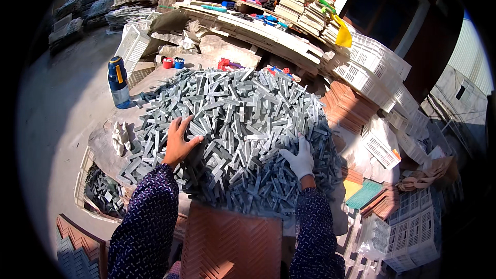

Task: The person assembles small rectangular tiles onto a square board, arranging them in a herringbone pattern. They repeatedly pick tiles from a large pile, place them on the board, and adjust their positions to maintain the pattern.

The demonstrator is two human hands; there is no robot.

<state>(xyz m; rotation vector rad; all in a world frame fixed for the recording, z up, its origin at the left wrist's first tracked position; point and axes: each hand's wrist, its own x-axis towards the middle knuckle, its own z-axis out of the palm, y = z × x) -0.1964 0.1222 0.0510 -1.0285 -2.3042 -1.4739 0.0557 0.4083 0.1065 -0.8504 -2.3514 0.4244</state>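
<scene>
A large heap of small grey stone strips (243,124) lies in front of me. My left hand (179,143), bare, is over the heap's left side with fingers and thumb apart, holding nothing I can see. On the heap's right side is my right hand (300,161) in a white glove, its thumb and fingers spread on or just above the strips. Whether its fingertips touch any strip I cannot tell. Between my forearms, close to me, sits a reddish-brown tray (232,232) with a herringbone pattern of slots.
A blue bottle (119,82) and a pair of white gloves (121,138) are left of the heap. A crate of strips (81,188) stands at lower left. Stacked brown trays (347,104) and white crates (369,67) line the right. Boards with tools (258,23) lie behind.
</scene>
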